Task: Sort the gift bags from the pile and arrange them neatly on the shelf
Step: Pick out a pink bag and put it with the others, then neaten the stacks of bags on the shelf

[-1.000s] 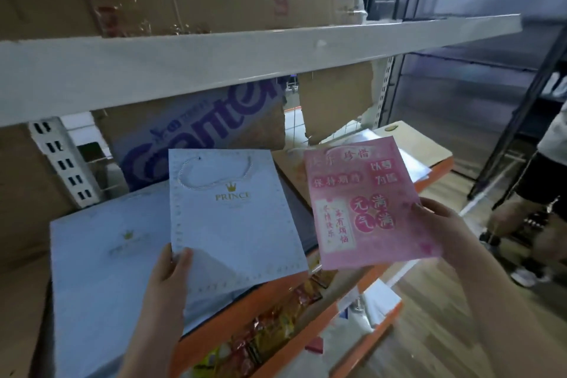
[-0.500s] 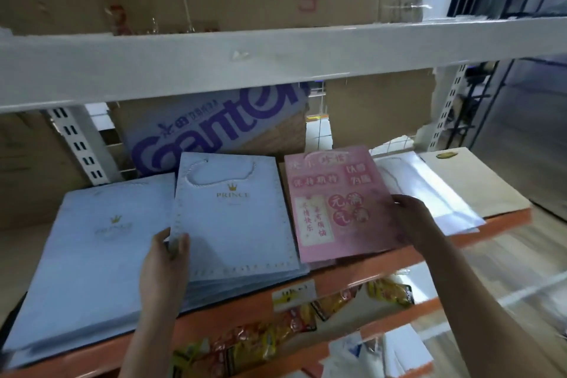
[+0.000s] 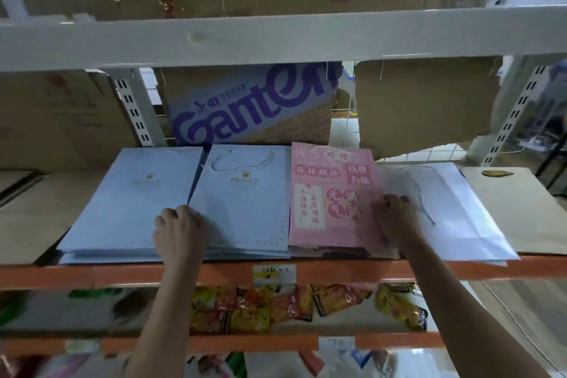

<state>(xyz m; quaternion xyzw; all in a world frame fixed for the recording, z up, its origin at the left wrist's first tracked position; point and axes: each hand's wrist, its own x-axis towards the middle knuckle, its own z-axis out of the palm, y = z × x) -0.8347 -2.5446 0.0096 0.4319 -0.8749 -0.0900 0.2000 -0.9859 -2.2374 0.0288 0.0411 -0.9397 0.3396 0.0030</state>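
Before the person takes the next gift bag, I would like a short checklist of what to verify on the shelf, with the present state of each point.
1. Pink bag lies flat on the shelf: ok.
2. Pink bag sits beside the middle blue PRINCE bag stack, edges close: ok.
3. Right hand has let go of the pink bag: cannot tell, its fingers rest at the bag's right edge.
4. Left hand is free: not ok, it rests on the blue stacks at their seam.
5. White bags lined up with the rest: not ok, they lie skewed and overhang the front edge.
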